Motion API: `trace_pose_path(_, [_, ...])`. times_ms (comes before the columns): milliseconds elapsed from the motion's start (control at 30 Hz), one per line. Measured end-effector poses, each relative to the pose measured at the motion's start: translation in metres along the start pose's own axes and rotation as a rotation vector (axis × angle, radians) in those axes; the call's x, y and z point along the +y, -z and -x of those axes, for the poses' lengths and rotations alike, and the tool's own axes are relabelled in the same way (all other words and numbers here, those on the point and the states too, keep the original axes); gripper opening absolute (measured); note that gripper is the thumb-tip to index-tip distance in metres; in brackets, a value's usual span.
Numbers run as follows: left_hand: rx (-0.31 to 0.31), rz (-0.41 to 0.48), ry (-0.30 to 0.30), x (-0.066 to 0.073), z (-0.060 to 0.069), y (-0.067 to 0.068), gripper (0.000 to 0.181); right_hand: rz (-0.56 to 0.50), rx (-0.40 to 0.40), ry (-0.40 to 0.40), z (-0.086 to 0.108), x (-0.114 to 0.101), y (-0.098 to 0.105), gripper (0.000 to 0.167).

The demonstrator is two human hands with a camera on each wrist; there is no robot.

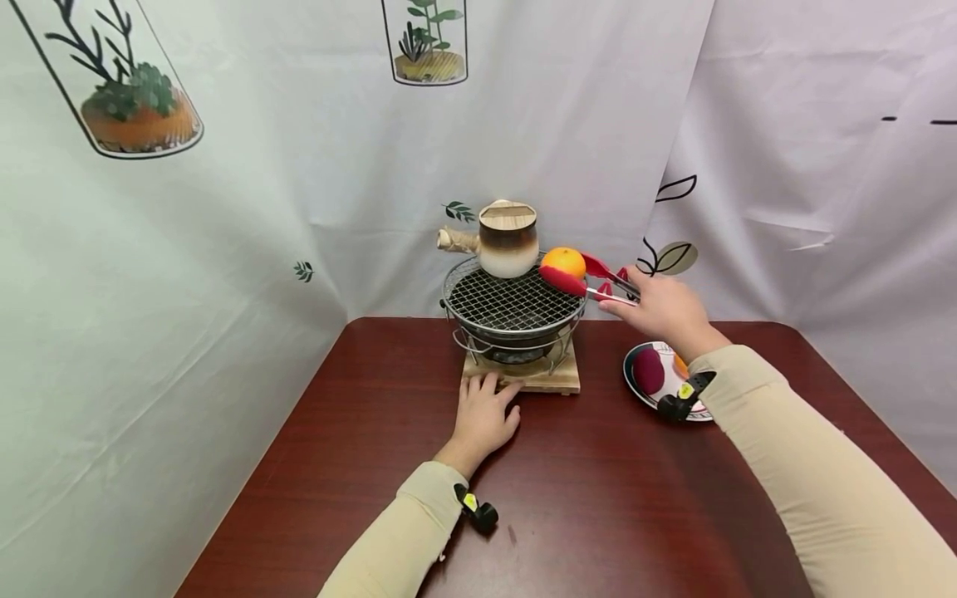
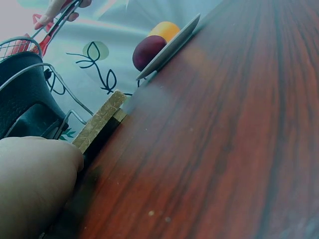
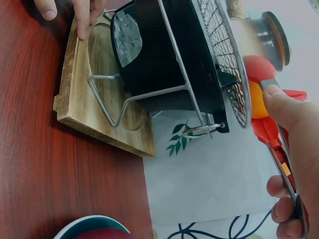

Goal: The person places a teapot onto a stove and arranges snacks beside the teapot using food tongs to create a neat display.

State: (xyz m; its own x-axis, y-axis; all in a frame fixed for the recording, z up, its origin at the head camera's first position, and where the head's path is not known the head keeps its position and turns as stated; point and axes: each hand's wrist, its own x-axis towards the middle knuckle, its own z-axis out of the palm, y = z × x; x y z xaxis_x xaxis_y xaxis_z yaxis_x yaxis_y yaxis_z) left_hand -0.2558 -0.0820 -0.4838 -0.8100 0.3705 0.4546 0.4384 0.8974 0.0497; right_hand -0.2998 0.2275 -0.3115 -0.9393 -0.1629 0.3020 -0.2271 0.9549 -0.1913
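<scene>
My right hand (image 1: 661,307) grips red-tipped tongs (image 1: 609,286), and an orange (image 1: 564,262) sits between their red heads. Tongs and orange are at the right side of a round wire grill rack (image 1: 512,299) on a black tabletop stove (image 3: 159,55). Beneath the stove lies a wooden board (image 1: 557,378). My left hand (image 1: 482,419) rests with spread fingers at the board's front edge. On the back of the rack stands a small pot (image 1: 508,249) with a wooden lid and side handle. In the right wrist view the tongs partly hide the orange.
Right of the stove, a plate (image 1: 635,386) holds a dark red round fruit (image 1: 648,370) and an orange-coloured fruit (image 1: 680,366), partly behind my right wrist. The dark red wooden table (image 1: 598,498) ends at a patterned white cloth backdrop (image 1: 359,208).
</scene>
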Motion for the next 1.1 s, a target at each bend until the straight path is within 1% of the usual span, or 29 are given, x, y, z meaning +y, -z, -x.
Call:
trace_pose_path(167, [-0.003,0.005,0.000,-0.0002,-0.0007,-0.0005,0.042,-0.004,0.040,0.026,-0.0011,-0.0006,-0.0042,0.081])
trace_pose_path(367, [0.004,0.008,0.000,-0.0005,0.0000,-0.0021,0.041,-0.012,0.041,0.030,-0.0007,-0.0004,-0.0083,0.083])
trace_pose_path(533, [0.013,0.006,0.000,-0.0007,0.0001,-0.0023,0.041,-0.013,0.049,0.041,-0.0017,-0.0005,-0.0090,0.077])
trace_pose_path(733, [0.014,0.008,-0.004,-0.0008,0.0005,-0.0027,0.041,-0.007,0.034,0.044,-0.0013,-0.0030,-0.0083,0.083])
trace_pose_path(900, [0.018,0.006,-0.005,-0.0009,0.0004,-0.0033,0.041,-0.015,0.027,0.052,-0.0013,-0.0033,-0.0091,0.085])
trace_pose_path(1100, [0.015,0.009,-0.001,-0.0013,-0.0005,-0.0029,0.041,-0.033,0.022,0.037,-0.0002,0.0003,-0.0075,0.096])
